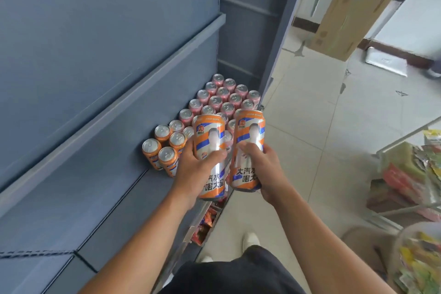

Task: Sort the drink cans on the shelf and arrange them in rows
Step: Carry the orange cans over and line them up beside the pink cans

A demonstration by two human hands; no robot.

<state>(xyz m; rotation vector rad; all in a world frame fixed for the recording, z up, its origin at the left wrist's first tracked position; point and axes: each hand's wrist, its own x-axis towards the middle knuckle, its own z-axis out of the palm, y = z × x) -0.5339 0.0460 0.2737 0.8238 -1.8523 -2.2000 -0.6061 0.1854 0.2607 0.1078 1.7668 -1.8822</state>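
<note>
Held cans: two tall orange cans, one [208, 133] left and one [251, 131] right, were side by side above the shelf's front edge, upright and slightly tilted.
Left hand [196, 170]: fingers wrapped around the left can.
Right hand [266, 172]: fingers wrapped around the right can.
Orange cans on shelf [164, 150]: a small cluster stood just left of the held pair.
Pink cans [222, 98]: rows stood farther back, reaching the shelf's far end.
Shelf [107, 198]: grey-blue, running along the left.
Cardboard box [353, 12]: leaned against the far wall, right.
Snack packets [410, 174]: on a rack, near right.
</note>
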